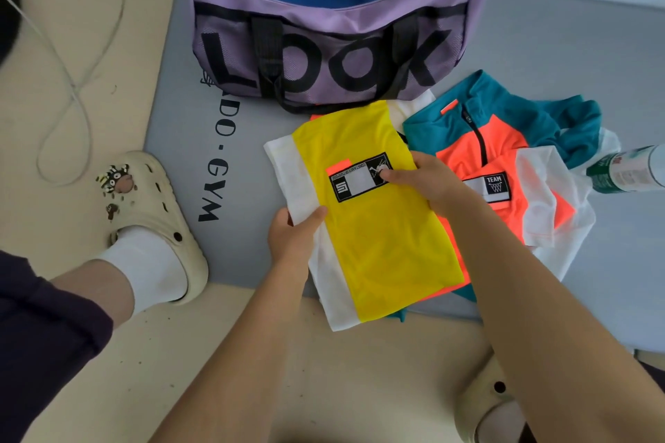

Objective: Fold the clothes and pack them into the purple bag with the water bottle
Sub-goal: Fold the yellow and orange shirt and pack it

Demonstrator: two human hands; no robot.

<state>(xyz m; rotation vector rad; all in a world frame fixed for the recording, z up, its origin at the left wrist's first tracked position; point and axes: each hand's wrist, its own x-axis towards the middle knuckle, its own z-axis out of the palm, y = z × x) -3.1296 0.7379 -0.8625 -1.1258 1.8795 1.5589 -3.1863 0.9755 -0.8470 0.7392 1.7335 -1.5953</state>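
Note:
A folded yellow and white shirt (378, 234) with a black patch is held over the grey mat. My left hand (293, 237) grips its white left edge, thumb on top. My right hand (428, 180) holds its right side, thumb on the patch. Under and to the right lies an orange, teal and white shirt (503, 144), spread out and unfolded. The purple bag (324, 47) marked LOOK stands open behind, with blue, red and white folded clothes inside. A water bottle (628, 171) lies on its side at the right edge.
The grey gym mat (187, 140) lies on a beige floor. My feet in cream clogs (158, 212) stand at the left and bottom right. A thin white cable (77, 83) loops over the floor at the left. A white wall base runs along the top right.

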